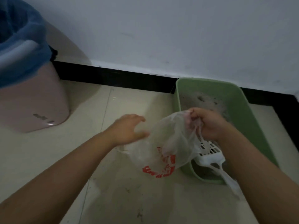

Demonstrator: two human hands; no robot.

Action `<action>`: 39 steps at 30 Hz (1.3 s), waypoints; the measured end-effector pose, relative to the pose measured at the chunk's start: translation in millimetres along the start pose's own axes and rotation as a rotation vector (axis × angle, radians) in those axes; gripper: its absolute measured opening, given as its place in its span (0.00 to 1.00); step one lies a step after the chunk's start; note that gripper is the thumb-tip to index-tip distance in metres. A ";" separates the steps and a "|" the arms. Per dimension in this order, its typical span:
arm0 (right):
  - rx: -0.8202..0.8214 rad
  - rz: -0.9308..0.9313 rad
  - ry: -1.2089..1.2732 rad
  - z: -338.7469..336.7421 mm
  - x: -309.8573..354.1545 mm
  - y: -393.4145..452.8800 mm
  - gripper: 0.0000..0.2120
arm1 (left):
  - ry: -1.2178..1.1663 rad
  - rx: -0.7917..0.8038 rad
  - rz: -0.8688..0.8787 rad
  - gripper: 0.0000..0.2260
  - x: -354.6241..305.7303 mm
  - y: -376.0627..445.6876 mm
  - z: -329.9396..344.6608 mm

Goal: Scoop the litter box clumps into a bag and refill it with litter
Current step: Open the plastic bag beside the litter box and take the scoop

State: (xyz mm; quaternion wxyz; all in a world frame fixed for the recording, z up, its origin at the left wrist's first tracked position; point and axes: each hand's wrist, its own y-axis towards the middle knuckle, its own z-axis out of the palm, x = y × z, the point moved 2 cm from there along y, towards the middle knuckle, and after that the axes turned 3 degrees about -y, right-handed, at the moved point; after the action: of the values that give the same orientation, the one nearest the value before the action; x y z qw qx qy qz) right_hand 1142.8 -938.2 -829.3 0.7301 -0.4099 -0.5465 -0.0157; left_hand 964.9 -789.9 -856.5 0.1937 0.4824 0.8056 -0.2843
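A translucent plastic bag (163, 143) with red print hangs between my hands, just left of the green litter box (252, 113). My right hand (208, 123) grips the bag's rim and handle over the box. My left hand (127, 128) is blurred at the bag's left side, fingers spread and loosely curved against the plastic. A white slotted scoop (208, 152) lies in the near end of the box, partly behind the bag. Grey litter (203, 101) with dark specks covers the box's far end.
A pink bin (32, 101) lined with a blue bag stands at the left against the wall. A black skirting board (113, 76) runs along the white wall. Beige floor tiles (113, 199) with some dirt specks lie below my arms.
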 end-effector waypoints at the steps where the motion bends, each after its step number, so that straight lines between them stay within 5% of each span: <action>1: 0.026 0.009 -0.013 1.2 0.9 -3.9 0.18 | 0.079 0.083 0.000 0.28 -5.2 -1.1 14.6; 3: 0.084 0.018 0.007 4.7 5.5 -10.7 0.19 | 0.131 0.073 -0.070 0.25 -4.7 1.6 37.2; 6: 0.107 0.040 -0.052 10.1 10.8 -13.6 0.16 | -0.069 -0.212 -0.179 0.11 9.0 13.8 34.3; 9: -0.007 0.091 -0.530 6.5 6.5 1.1 0.16 | -0.428 -0.339 -0.274 0.09 16.9 15.8 13.4; 12: -0.064 0.084 -0.716 11.0 5.3 12.5 0.16 | -0.341 -0.483 -0.272 0.11 17.4 8.7 -1.0; 17: 0.010 0.047 -0.017 16.5 11.7 34.2 0.20 | -0.284 -0.589 -0.333 0.13 25.3 -2.0 -6.7; 19: 0.099 0.044 0.236 22.7 8.3 35.5 0.09 | -0.297 -0.577 -0.343 0.13 27.6 -2.0 -5.0; 21: 0.160 0.046 0.307 22.0 1.4 33.5 0.14 | -0.356 -0.583 -0.383 0.14 32.1 -0.3 -2.3; 27: 0.246 0.100 0.278 4.6 -9.3 8.3 0.04 | -0.590 -0.487 -0.485 0.16 40.9 11.4 -1.0; 30: 0.106 0.113 0.172 -4.8 -7.2 6.0 0.14 | -0.828 -0.339 -0.502 0.17 36.5 12.0 -2.5; 34: -0.334 -0.226 -0.611 -1.4 13.2 6.4 0.17 | -1.159 -0.298 -0.530 0.20 39.4 2.4 -7.6; 37: -0.544 -0.404 -0.377 6.8 31.2 4.3 0.20 | -1.345 -0.357 -0.537 0.22 39.3 -1.1 -17.4; 39: -0.515 -0.361 -0.053 15.4 39.0 5.8 0.24 | -1.406 -0.457 -0.558 0.18 35.9 -1.9 -25.0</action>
State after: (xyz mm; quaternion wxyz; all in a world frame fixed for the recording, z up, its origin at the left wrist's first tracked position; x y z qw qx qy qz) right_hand 1149.1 -908.3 -800.0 0.5733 -0.4777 -0.6074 -0.2723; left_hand 945.7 -750.5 -857.9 0.6733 -0.0822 0.6240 -0.3879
